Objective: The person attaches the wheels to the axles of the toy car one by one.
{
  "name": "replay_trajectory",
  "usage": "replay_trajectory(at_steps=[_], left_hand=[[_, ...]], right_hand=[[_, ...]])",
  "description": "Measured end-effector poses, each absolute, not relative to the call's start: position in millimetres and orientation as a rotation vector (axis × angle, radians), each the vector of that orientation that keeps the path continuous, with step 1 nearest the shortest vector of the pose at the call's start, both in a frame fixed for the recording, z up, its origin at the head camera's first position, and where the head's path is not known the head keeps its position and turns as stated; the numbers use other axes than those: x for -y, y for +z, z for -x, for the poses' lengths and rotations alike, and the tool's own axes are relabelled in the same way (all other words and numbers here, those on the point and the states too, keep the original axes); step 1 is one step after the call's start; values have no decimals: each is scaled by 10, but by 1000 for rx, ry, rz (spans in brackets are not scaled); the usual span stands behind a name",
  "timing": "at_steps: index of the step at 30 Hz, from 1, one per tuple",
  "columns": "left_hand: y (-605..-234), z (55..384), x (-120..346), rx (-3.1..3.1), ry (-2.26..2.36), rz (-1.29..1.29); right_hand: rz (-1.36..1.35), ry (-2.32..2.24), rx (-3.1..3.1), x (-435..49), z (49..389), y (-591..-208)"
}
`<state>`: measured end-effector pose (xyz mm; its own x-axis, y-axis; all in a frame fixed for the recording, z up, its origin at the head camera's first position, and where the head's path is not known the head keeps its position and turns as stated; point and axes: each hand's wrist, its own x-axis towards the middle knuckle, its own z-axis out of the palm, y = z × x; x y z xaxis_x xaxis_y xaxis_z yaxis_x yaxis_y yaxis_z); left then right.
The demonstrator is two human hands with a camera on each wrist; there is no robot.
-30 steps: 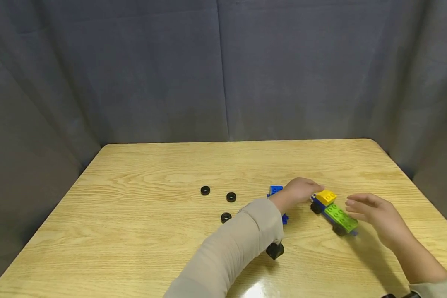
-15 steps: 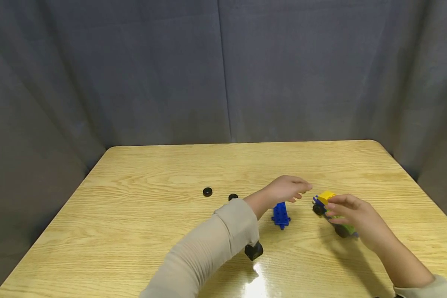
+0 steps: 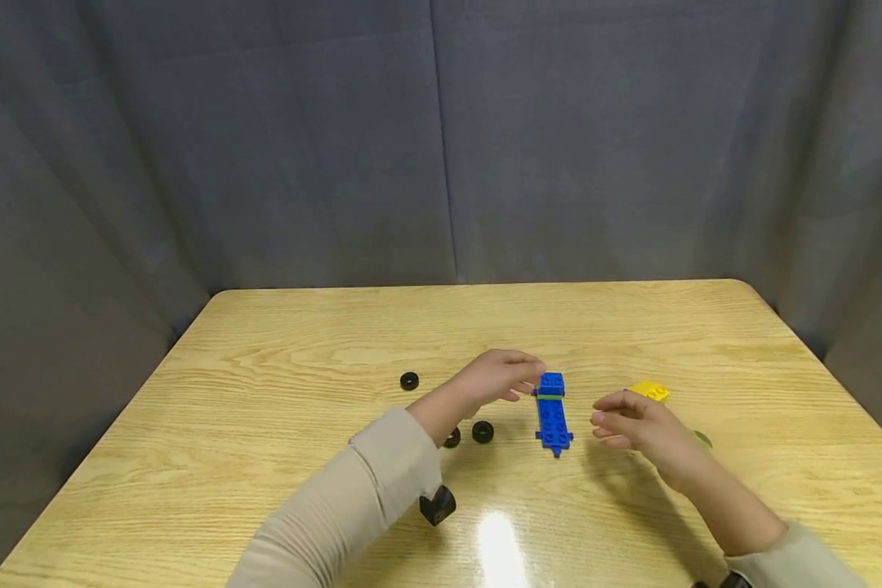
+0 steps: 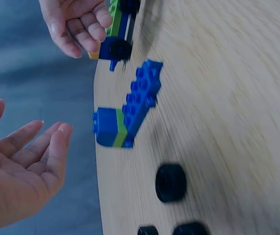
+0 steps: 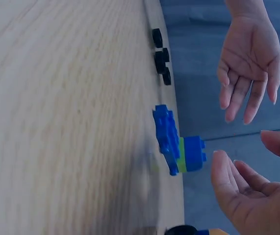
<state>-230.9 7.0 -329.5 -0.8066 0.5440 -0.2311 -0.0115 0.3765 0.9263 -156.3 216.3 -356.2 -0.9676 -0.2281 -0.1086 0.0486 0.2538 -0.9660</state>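
Observation:
A blue toy-brick car base (image 3: 554, 425) lies on the table between my hands, with a blue brick (image 3: 552, 382) and a thin green layer at its far end. My left hand (image 3: 496, 377) hovers at the left of that brick, fingers loosely extended and holding nothing. To the right of the base, my right hand (image 3: 650, 433) is held in the air, also with relaxed fingers and nothing in it. Partly hidden behind the right hand stands a built toy car with a yellow brick (image 3: 650, 390); its green bricks (image 4: 114, 19) and black wheels (image 4: 120, 49) show in the left wrist view.
Loose black tyres lie left of the base: one farther back (image 3: 409, 380), one near the base (image 3: 483, 432), and another (image 3: 452, 438) partly covered by the left wrist. A grey curtain (image 3: 323, 163) hangs behind the wooden table (image 3: 301, 343).
Both hands have moved left. The left hand has left the built toy car, and the right hand has come across in front of it. The blue base is uncovered now.

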Motion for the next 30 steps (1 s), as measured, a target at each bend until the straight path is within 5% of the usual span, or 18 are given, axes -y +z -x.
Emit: replay_trajectory(at_steps=[30], left_hand=[[-3601, 2113, 934, -2243, 1452, -339]], right_hand=[[-40, -1610, -2441, -1827, 1929, -3810]])
